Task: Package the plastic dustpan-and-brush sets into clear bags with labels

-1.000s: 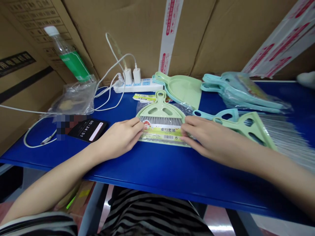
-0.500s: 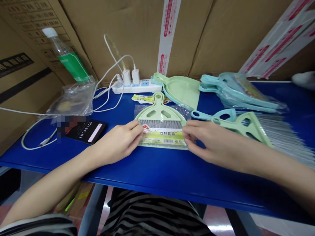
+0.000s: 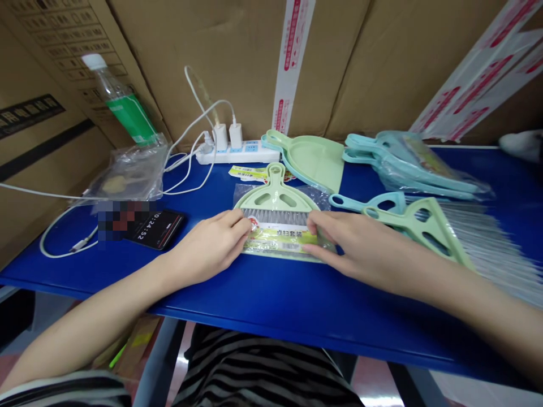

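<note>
Light-green dustpan-and-brush set [image 3: 275, 198] in clear plastic bag [image 3: 241, 193], left hand [image 3: 207, 243] pinching its edge, right hand [image 3: 354, 237] spread at printed label [image 3: 291, 233], which uneven tugging could crease.

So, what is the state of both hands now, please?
Left hand: closed on left edge of the brush packet.
Right hand: partly open, at its right side.

Counts one left hand [image 3: 206, 244], one right hand [image 3: 358, 243], one wrapped brush [image 3: 275, 199], one phone [image 3: 159, 230], one bottle [image 3: 128, 114], one power strip [image 3: 257, 151], two upright chargers [image 3: 236, 136], at least two loose brushes [image 3: 439, 229], two unbagged dustpans [image 3: 318, 155] and at least two bagged blue dustpans [image 3: 401, 152].
</note>
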{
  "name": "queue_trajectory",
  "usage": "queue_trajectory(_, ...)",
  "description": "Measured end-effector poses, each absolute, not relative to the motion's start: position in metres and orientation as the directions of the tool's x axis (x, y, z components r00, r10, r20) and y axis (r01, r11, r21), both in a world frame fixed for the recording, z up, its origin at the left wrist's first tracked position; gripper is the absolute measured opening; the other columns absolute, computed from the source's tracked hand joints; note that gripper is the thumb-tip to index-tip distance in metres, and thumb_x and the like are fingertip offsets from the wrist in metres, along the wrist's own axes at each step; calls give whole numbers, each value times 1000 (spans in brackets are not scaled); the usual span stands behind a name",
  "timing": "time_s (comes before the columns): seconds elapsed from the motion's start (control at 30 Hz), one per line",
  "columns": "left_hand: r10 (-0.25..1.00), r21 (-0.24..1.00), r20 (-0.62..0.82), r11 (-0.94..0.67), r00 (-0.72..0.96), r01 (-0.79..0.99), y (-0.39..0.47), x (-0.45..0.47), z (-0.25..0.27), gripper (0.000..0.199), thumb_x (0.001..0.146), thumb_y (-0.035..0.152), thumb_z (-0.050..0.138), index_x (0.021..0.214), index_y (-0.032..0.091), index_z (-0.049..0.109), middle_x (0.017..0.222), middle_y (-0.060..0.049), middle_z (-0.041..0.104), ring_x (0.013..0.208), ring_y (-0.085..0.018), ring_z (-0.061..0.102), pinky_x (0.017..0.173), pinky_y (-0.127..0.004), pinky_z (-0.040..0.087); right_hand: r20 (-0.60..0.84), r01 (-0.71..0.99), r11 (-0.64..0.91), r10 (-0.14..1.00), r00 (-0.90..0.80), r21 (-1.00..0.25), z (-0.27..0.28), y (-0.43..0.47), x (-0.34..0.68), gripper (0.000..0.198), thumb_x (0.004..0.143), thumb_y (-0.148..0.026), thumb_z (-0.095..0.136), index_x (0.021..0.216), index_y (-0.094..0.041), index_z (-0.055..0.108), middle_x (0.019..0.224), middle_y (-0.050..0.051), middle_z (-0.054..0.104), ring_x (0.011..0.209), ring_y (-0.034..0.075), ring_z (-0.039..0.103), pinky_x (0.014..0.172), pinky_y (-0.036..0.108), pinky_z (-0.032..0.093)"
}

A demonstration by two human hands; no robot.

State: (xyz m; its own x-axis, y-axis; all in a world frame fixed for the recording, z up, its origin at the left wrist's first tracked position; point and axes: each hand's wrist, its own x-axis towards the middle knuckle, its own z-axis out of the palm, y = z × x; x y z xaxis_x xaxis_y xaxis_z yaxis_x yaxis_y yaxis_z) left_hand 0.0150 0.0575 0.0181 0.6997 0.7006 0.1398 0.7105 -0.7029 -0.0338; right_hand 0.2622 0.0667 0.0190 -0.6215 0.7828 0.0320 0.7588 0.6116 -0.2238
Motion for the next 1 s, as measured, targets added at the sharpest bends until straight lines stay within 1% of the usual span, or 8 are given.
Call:
queue_trajectory(0.13,717,-28,114,-690,688,723,58,16,17,23,95,19,34,85,14,54,84,-4,55,67,-13,54,63,-27,49,25,748,638,764,-645,-183,15,70,263,20,89,-23,43,69,-22,43,71,2,58,64,16,55,56,27,34)
queue_trajectory(0.27,742,-8,102,-665,662,747,59,17,16,22,95,19,34,85,14,53,84,-3,55,65,-12,54,61,-26,49,24,764,626,776,-630,-155,14,71,262,22,89,-21,39,67,-22,40,69,2,57,61,16,54,56,28,34)
queue_trajectory(0.4,766,31,96,-641,636,767,58,17,16,15,90,12,38,90,15,53,89,-4,57,68,-12,57,63,-25,49,29,776,604,792,-610,-183,16,70,261,17,87,-19,39,70,-22,40,65,0,55,54,14,49,52,26,31)
queue_trajectory(0.5,780,43,86,-624,620,780,57,16,17,18,88,8,39,96,16,53,94,-4,59,76,-14,59,67,-26,50,31,761,609,785,-619,-224,15,71,262,10,83,-17,40,75,-22,40,61,-2,51,50,12,45,50,25,31)
queue_trajectory(0.63,765,-91,133,-624,630,776,57,17,16,21,87,6,40,97,17,55,91,-5,60,83,-18,57,67,-29,48,52,747,618,778,-627,-244,13,72,264,9,79,-13,41,81,-22,43,59,-4,47,48,12,45,51,25,32)
queue_trajectory(0.8,592,-303,193,-723,783,621,56,20,14,27,91,7,41,108,19,59,93,-6,61,84,-19,55,70,-31,44,40,764,615,784,-620,-198,14,72,262,11,78,-13,41,83,-22,45,56,-4,45,50,13,47,50,25,30)
queue_trajectory(0.9,533,-353,142,-760,834,546,56,21,12,34,93,10,40,121,23,55,95,-5,61,86,-18,57,71,-29,43,32,771,604,791,-611,-203,15,72,262,10,78,-14,41,83,-22,44,54,-5,44,48,13,46,49,24,28)
queue_trajectory(1.0,543,-366,94,-761,834,537,55,21,10,39,93,9,40,127,25,51,98,-5,60,87,-17,58,72,-28,45,49,749,613,781,-622,-251,14,73,263,12,74,-12,42,81,-22,43,53,-7,42,47,12,43,50,24,29)
